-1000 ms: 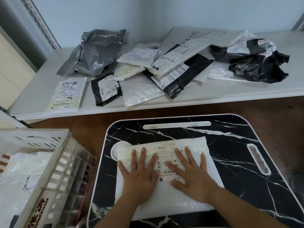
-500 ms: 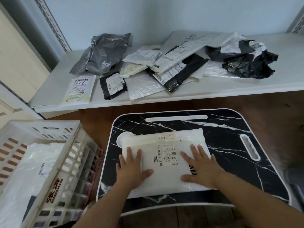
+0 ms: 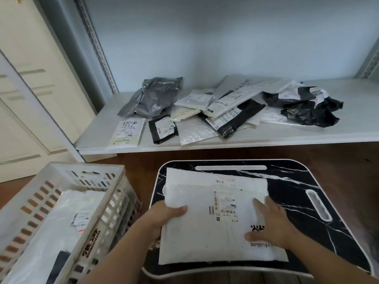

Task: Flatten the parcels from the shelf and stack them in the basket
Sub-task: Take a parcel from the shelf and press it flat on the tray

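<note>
Pressing has ended: my left hand (image 3: 170, 214) now grips the white parcel's (image 3: 217, 220) left edge, lifting it off the tray (image 3: 303, 203); right hand (image 3: 268, 224) lies flat on it. Basket (image 3: 114, 193) likely next.

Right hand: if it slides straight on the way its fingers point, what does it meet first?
The right hand lies flat on the white parcel, fingers pointing up-left. Straight on, it likely stays on that parcel, crossing its shipping label first. Depth beyond is unclear.
</note>
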The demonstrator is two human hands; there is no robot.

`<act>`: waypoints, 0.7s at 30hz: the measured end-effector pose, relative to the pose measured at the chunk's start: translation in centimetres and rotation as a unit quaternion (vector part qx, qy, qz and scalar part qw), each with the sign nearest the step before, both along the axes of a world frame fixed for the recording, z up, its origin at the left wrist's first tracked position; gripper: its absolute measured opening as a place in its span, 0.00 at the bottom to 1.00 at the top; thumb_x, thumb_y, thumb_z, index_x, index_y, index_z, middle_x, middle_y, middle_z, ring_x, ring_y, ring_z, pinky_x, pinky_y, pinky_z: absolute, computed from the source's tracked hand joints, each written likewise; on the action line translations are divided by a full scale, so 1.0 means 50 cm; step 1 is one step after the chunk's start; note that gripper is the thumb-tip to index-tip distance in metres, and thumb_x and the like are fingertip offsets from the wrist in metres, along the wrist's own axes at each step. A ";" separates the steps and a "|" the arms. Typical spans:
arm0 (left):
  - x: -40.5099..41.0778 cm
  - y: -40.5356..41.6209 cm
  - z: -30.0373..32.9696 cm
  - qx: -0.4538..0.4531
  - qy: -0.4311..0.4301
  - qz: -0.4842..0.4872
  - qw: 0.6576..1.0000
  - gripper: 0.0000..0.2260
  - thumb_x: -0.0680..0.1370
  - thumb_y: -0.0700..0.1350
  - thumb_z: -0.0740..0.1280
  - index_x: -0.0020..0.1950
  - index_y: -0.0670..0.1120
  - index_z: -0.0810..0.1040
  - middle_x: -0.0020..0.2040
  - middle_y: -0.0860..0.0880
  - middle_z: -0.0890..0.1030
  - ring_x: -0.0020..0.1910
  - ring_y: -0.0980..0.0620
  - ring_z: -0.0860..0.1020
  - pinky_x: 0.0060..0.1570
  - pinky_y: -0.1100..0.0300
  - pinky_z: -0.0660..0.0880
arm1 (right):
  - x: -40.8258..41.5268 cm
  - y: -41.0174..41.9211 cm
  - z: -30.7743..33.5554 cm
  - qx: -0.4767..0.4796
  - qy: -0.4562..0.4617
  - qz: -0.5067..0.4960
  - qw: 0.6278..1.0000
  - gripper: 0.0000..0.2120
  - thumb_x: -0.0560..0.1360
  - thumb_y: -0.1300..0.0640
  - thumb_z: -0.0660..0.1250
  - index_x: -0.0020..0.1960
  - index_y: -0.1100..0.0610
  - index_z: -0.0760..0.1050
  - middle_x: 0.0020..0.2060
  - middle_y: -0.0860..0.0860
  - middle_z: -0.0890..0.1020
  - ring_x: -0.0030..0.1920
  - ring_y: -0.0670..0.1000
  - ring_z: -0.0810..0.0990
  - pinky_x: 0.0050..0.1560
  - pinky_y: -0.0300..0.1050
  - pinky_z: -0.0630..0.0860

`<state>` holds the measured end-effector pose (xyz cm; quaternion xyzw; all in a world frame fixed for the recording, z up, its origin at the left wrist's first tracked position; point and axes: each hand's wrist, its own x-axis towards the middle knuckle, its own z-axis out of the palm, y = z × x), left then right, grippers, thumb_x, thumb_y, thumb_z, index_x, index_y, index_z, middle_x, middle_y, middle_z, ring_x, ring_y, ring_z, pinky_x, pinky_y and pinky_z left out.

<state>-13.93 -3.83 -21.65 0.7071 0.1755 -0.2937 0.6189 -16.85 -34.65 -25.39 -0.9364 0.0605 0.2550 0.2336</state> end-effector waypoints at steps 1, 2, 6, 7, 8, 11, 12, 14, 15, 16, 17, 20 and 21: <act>0.003 0.009 0.023 0.010 -0.012 -0.014 1.000 0.18 0.70 0.43 0.77 0.57 0.41 0.80 0.50 0.44 0.85 0.51 0.43 0.83 0.57 0.44 0.77 | 0.005 0.006 0.017 0.022 -0.023 -0.021 0.999 0.71 0.48 0.20 0.67 0.79 0.49 0.39 0.78 0.54 0.40 0.77 0.60 0.40 0.75 0.62 0.51; 0.007 0.024 0.044 0.022 -0.026 -0.026 0.999 0.16 0.71 0.44 0.75 0.57 0.43 0.80 0.49 0.46 0.85 0.50 0.45 0.83 0.58 0.44 0.76 | 0.014 0.013 0.035 0.034 -0.063 -0.040 0.997 0.73 0.46 0.19 0.65 0.79 0.51 0.39 0.78 0.56 0.42 0.77 0.60 0.41 0.75 0.62 0.51; 0.016 0.092 0.144 0.092 -0.095 -0.071 0.989 0.08 0.73 0.46 0.73 0.50 0.51 0.77 0.47 0.54 0.82 0.53 0.50 0.80 0.55 0.56 0.73 | 0.069 0.060 0.129 -0.084 -0.261 -0.007 0.962 0.64 0.59 0.27 0.70 0.79 0.53 0.38 0.78 0.54 0.42 0.78 0.55 0.39 0.76 0.56 0.42; 0.015 0.111 0.168 0.111 -0.107 -0.084 0.985 0.08 0.73 0.46 0.73 0.50 0.51 0.78 0.49 0.53 0.82 0.55 0.48 0.79 0.58 0.55 0.72 | 0.086 0.083 0.163 -0.090 -0.283 0.030 0.954 0.62 0.60 0.28 0.71 0.79 0.53 0.43 0.78 0.53 0.47 0.78 0.54 0.42 0.76 0.54 0.42; 0.013 0.130 0.190 0.124 -0.120 -0.091 0.981 0.10 0.72 0.47 0.73 0.52 0.51 0.78 0.51 0.51 0.83 0.55 0.47 0.79 0.61 0.52 0.72 | 0.100 0.108 0.201 -0.061 -0.285 0.064 0.955 0.57 0.61 0.30 0.73 0.79 0.52 0.50 0.77 0.52 0.56 0.78 0.53 0.50 0.75 0.52 0.48; -0.004 0.199 0.261 0.140 -0.176 -0.059 0.973 0.14 0.70 0.46 0.75 0.54 0.47 0.81 0.51 0.48 0.85 0.51 0.47 0.83 0.58 0.48 0.77 | 0.127 0.200 0.305 0.103 -0.201 0.118 0.967 0.26 0.64 0.47 0.79 0.60 0.49 0.77 0.51 0.43 0.82 0.52 0.45 0.80 0.47 0.33 0.73; -0.007 0.224 0.282 0.139 -0.198 -0.027 0.970 0.14 0.69 0.45 0.76 0.54 0.46 0.81 0.50 0.48 0.85 0.50 0.47 0.83 0.55 0.50 0.78 | 0.133 0.229 0.330 0.118 -0.200 0.122 0.965 0.18 0.65 0.50 0.79 0.53 0.50 0.80 0.43 0.43 0.82 0.45 0.45 0.81 0.39 0.33 0.72; -0.014 0.277 0.322 0.154 -0.257 0.069 0.952 0.15 0.67 0.46 0.78 0.51 0.46 0.82 0.47 0.49 0.85 0.47 0.48 0.83 0.46 0.57 0.80 | 0.146 0.296 0.371 0.137 -0.234 0.115 0.956 0.11 0.67 0.51 0.77 0.45 0.53 0.81 0.39 0.47 0.83 0.42 0.51 0.81 0.38 0.40 0.73; -0.013 0.300 0.335 0.184 -0.294 0.127 0.929 0.16 0.66 0.47 0.79 0.51 0.47 0.81 0.46 0.51 0.84 0.46 0.50 0.82 0.44 0.60 0.78 | 0.147 0.328 0.389 0.157 -0.254 0.104 0.949 0.09 0.68 0.51 0.77 0.45 0.53 0.81 0.39 0.48 0.83 0.42 0.52 0.81 0.40 0.42 0.73; -0.013 0.331 0.343 0.212 -0.328 0.195 0.900 0.19 0.66 0.49 0.79 0.53 0.47 0.80 0.48 0.53 0.82 0.48 0.51 0.80 0.45 0.61 0.76 | 0.147 0.368 0.401 0.181 -0.275 0.097 0.939 0.08 0.69 0.52 0.76 0.46 0.52 0.81 0.41 0.49 0.83 0.43 0.53 0.80 0.42 0.44 0.73; -0.012 0.365 0.348 0.225 -0.351 0.259 0.871 0.26 0.65 0.51 0.80 0.60 0.47 0.76 0.54 0.53 0.80 0.53 0.51 0.78 0.50 0.60 0.75 | 0.151 0.409 0.409 0.205 -0.295 0.087 0.929 0.08 0.70 0.53 0.76 0.47 0.52 0.80 0.42 0.49 0.82 0.44 0.53 0.80 0.43 0.45 0.73; -0.019 0.468 0.335 0.127 -0.299 0.335 0.885 0.53 0.62 0.57 0.80 0.78 0.47 0.53 0.74 0.46 0.65 0.68 0.46 0.69 0.65 0.51 0.68 | 0.159 0.530 0.424 0.314 -0.318 0.067 0.892 0.06 0.71 0.56 0.75 0.45 0.49 0.80 0.43 0.50 0.83 0.45 0.54 0.81 0.47 0.48 0.76; -0.030 0.499 0.322 0.068 -0.272 0.339 0.898 0.56 0.60 0.57 0.79 0.79 0.48 0.50 0.74 0.45 0.65 0.67 0.45 0.71 0.65 0.49 0.69 | 0.163 0.576 0.422 0.357 -0.303 0.067 0.881 0.06 0.71 0.58 0.75 0.44 0.49 0.80 0.43 0.49 0.84 0.45 0.54 0.82 0.51 0.50 0.78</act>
